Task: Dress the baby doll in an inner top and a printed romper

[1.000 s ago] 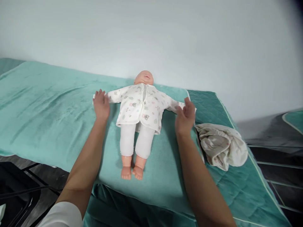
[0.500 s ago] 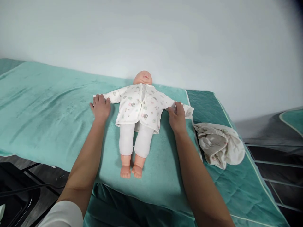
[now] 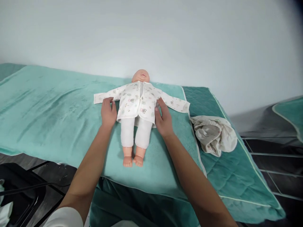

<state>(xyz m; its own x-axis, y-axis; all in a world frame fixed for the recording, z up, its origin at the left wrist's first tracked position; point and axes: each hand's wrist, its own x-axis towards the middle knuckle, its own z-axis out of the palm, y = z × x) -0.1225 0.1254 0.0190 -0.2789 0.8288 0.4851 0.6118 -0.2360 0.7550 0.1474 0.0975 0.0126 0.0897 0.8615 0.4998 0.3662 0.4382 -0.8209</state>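
A baby doll (image 3: 141, 76) lies on its back, head toward the wall. It wears a white printed baby jacket (image 3: 136, 105) with both sleeves stretched out sideways, and white trousers (image 3: 127, 130); its feet are bare. My left hand (image 3: 109, 113) is beside the jacket's left side, just below that sleeve, fingers extended and holding nothing. On the other side my right hand (image 3: 164, 117) rests against the jacket's edge under the sleeve, thumb and fingers apart. Whether its fingertips press on the cloth is hard to see.
Light green sheet (image 3: 59, 104) covers the bed, with a darker quilted cover (image 3: 234, 176) at right. A crumpled pale cloth (image 3: 215, 134) lies there. A black chair (image 3: 21, 189) stands at lower left. The white wall (image 3: 151, 37) rises behind the doll.
Both hands have left the sleeve ends and moved inward to the sides of the jacket. The sleeves stay spread out. The view has shifted slightly.
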